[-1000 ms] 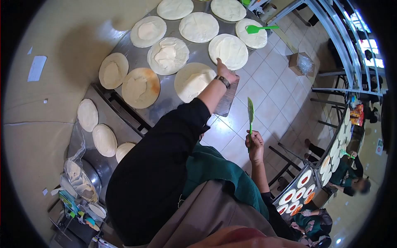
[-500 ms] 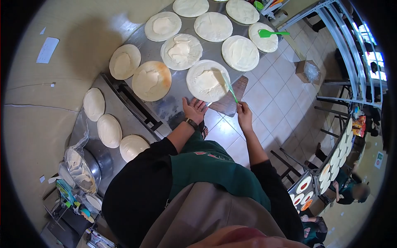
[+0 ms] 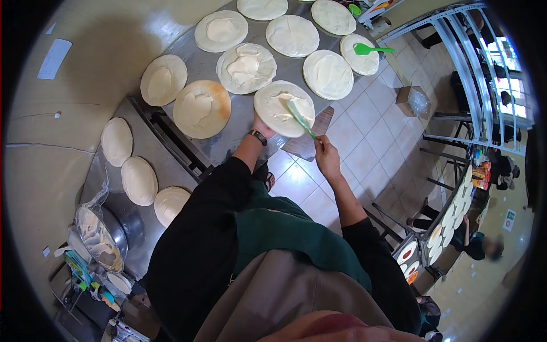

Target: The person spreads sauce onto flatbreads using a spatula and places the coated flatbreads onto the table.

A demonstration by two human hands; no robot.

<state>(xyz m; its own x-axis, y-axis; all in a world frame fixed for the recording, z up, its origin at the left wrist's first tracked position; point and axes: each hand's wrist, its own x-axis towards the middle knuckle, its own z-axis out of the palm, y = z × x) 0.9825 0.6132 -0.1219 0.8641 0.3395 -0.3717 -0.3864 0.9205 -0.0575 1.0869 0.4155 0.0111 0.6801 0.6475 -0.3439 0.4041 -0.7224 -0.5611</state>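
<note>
My left hand (image 3: 264, 126) is under a flat round base (image 3: 273, 122) topped with pale cream, bearing it at the near edge of the metal table. Most of its fingers are hidden beneath the base. My right hand (image 3: 326, 157) is closed round the handle end of a green spatula (image 3: 301, 121). The spatula's blade lies on the cream near the middle of the base. Close by on the table are a browned base (image 3: 201, 109) with a patch of cream and another base (image 3: 247, 68) with a thick, uneven heap of cream.
Several more cream-topped bases stand on the metal table (image 3: 188, 48). A second green spatula (image 3: 370, 49) rests on one. On the left, a metal bowl (image 3: 114, 228) of cream sits beside further bases. A wooden board (image 3: 302, 149) is below the table's edge. Another person (image 3: 476, 245) is at a far table.
My left hand has gone from open beside the base to underneath it. The base now tilts slightly, and the spatula blade has moved left across the cream.
</note>
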